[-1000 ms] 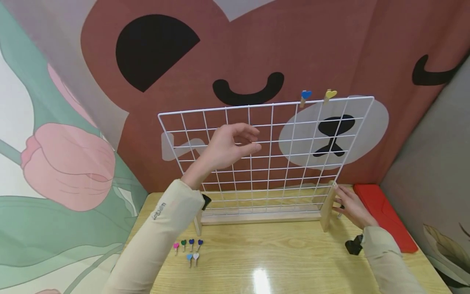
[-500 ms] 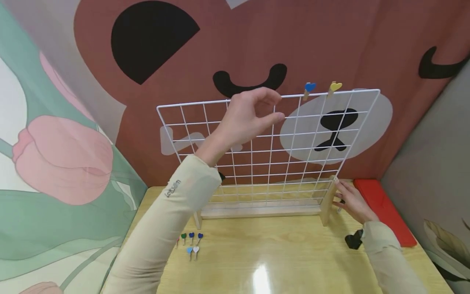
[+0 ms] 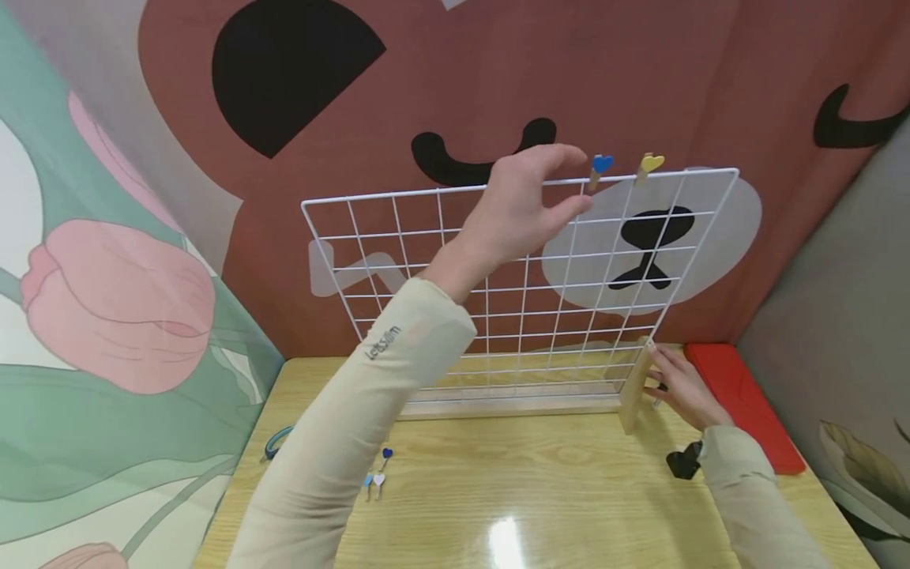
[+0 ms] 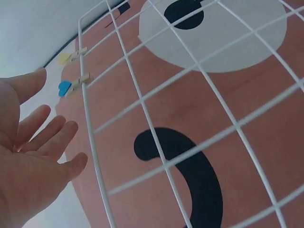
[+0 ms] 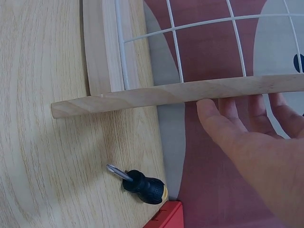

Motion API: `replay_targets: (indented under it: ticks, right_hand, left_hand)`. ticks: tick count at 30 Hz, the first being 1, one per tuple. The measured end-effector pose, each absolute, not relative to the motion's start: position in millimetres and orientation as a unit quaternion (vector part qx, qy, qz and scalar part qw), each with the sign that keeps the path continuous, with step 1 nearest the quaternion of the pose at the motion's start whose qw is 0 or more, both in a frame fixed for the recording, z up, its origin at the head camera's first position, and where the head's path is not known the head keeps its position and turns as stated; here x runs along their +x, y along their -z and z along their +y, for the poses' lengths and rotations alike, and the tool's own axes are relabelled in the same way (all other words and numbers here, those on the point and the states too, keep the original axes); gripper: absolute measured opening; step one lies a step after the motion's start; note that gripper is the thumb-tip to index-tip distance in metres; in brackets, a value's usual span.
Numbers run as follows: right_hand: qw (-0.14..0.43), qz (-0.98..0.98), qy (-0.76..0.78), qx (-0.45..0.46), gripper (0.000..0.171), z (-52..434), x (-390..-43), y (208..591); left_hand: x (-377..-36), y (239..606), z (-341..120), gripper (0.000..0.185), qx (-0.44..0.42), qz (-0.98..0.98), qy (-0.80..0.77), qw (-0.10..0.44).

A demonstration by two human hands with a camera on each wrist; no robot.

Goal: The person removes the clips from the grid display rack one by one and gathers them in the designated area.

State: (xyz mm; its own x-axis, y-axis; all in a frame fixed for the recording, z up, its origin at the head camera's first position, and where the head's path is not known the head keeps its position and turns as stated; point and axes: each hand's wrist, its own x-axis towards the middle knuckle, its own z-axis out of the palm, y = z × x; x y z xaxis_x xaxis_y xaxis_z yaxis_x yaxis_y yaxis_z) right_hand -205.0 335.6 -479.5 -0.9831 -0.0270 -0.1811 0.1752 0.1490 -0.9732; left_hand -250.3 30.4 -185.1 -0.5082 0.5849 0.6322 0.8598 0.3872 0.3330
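Observation:
A white wire grid panel [image 3: 384, 196] stands upright in a wooden stand. Two small heart clothespins, one blue [image 3: 601, 164] and one yellow [image 3: 651, 163], are clipped on its top bar towards the right. Beside the blue one is my left hand [image 3: 522, 197], thumb and fingers spread apart around a gap with nothing in it. The left wrist view shows this hand apart from the blue clothespin [image 4: 65, 88]. Down at the right end, my right hand [image 3: 686, 387] rests its fingertips against the wooden side post [image 5: 156, 95]; the post partly hides them.
A short screwdriver [image 5: 145, 186] lies by the right post, near a red case [image 3: 753, 411]. On the table at left are loose heart clothespins, including a dark blue [image 3: 387, 454] and a white one [image 3: 379, 480], partly behind the left sleeve. A teal loop [image 3: 277, 442] lies further left.
My left hand has moved up and right, from in front of the grid to beside the blue clothespin. The right hand stays at the post. The head view has tilted slightly down.

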Motion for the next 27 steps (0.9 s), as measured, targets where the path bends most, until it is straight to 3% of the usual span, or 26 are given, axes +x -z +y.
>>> replay_targets:
  ticks: [6, 16, 27]
  right_hand:
    - [0.076, 0.752, 0.653, 0.048, 0.079, 334, -203, 480]
    - [0.079, 0.751, 0.654, 0.049, 0.078, 331, -201, 482]
    - [0.074, 0.753, 0.652, 0.05, 0.079, 328, -201, 482]
  left_hand:
    - [-253, 177, 44, 0.043, -0.427, -0.832, 0.304, 0.184]
    - [-258, 168, 61, 0.063, -0.4, -0.879, 0.247, 0.08]
    - [-258, 164, 67, 0.031, -0.368, -0.887, 0.256, 0.107]
